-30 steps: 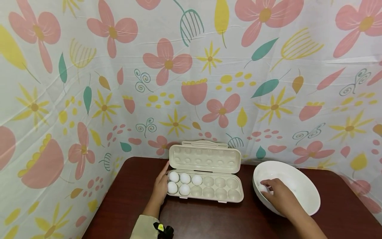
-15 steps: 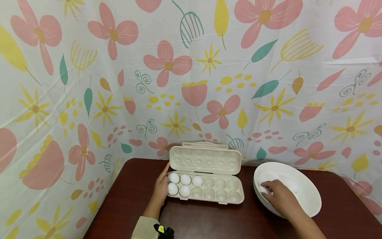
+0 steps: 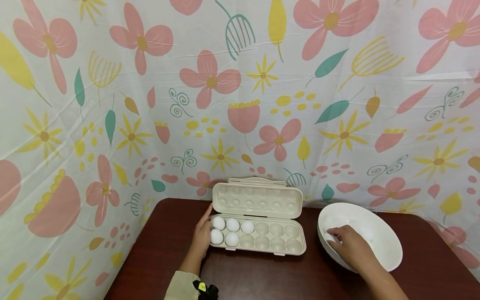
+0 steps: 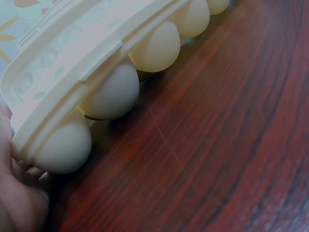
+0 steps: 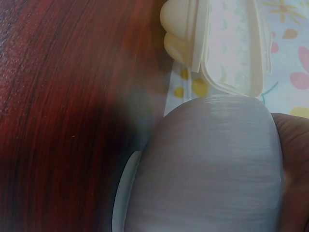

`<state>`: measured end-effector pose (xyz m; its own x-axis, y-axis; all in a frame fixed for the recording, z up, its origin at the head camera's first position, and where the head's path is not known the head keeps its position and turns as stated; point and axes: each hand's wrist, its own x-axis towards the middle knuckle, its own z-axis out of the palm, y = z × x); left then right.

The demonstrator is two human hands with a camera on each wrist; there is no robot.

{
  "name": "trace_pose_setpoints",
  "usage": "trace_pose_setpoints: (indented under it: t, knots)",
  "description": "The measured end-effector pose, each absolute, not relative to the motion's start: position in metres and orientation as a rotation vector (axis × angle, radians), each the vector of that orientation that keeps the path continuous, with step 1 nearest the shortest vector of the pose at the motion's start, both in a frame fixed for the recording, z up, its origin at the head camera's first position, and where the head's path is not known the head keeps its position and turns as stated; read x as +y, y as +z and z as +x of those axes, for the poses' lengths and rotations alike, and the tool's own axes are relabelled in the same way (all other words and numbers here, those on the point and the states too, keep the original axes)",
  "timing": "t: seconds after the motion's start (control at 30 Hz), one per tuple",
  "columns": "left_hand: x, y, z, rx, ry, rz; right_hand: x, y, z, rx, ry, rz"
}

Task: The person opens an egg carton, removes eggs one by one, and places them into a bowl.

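Observation:
The cream egg carton lies with its lid raised, white eggs filling several cups at its left end. My left hand holds that end; in the left wrist view the hand has fingertips partly visible beneath the carton. On the right, my right hand reaches over the rim into a white bowl, fingers curled round an egg that they partly cover. The right wrist view shows mostly the bowl's outer wall, with part of the hand behind it.
A dark red-brown table carries both the carton and the bowl. Behind it and at the left hangs a white floral cloth. A strip of tabletop separates carton from bowl.

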<state>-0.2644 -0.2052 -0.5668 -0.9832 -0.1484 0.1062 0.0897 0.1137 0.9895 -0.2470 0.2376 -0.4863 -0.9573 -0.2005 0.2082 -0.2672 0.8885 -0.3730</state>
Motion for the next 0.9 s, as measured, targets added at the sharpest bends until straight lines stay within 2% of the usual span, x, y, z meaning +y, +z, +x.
trace_pose_setpoints:
  t: [0.9]
  knots:
    - [-0.2050, -0.5677, -0.2650, -2.190, -1.983, 0.056, 0.2370, -0.4826, -0.2441, -2.862, 0.598, 0.337]
